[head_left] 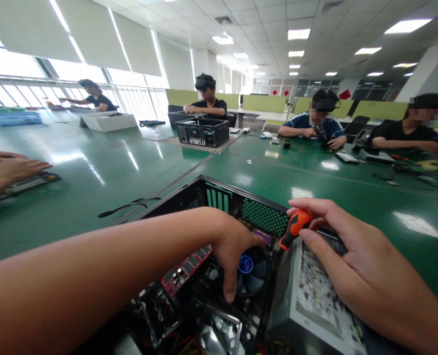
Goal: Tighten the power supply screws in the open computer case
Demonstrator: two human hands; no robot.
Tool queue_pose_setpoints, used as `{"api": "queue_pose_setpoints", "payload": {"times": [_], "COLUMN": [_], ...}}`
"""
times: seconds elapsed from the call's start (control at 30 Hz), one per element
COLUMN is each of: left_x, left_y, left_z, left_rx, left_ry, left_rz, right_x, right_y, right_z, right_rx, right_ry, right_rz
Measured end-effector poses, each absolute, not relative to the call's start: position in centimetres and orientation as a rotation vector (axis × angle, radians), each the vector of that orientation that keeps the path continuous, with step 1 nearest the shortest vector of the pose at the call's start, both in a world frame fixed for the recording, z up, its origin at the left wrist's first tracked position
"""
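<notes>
Inside an opened black computer case [267, 215], my left hand [228, 236] reaches down to a round cooling fan [258, 276] with a blue centre. Its thumb and fingers straddle the fan and grip its edge; some fingertips are hidden. My right hand [352, 261] holds a short orange-and-black screwdriver [296, 228] between thumb and fingers, above a grey metal box that looks like a power supply [315, 305]. The screwdriver's shaft cannot be made out. A red circuit card [187, 268] lies left of the fan, partly under my left arm, and a purple connector [262, 237] sits behind it.
The case stands on a green table [137, 172], with a black cable [126, 204] behind it. At left, another person's hands [15, 170] rest on a circuit board. Across the table stand another computer case [203, 133] and a white box [108, 122]; several people sit there.
</notes>
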State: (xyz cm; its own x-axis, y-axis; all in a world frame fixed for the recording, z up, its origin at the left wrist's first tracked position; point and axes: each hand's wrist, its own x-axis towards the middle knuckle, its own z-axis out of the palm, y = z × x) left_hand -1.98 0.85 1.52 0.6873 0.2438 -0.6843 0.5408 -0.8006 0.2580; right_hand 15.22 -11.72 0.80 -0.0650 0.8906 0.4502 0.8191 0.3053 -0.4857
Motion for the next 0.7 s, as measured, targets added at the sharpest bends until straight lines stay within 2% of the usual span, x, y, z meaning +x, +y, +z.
{"api": "queue_pose_setpoints", "payload": {"times": [0.2,0.37,0.7], "left_x": [-2.2,-2.5,-2.3], "left_y": [1.0,1.2,1.3], "left_z": [1.3,0.4,0.3], "left_rx": [2.444,2.426,2.456], "left_ry": [0.613,0.540,0.506], "left_rz": [-0.882,-0.831,-0.866], "right_x": [15.0,14.0,14.4], "right_y": [-13.1,-14.4,-14.0], "right_z": [1.0,0.9,0.2], "right_rx": [-1.420,-1.190,-1.185], "right_ry": [-1.851,-2.155,-2.261], "right_rz": [0.044,0.047,0.029]}}
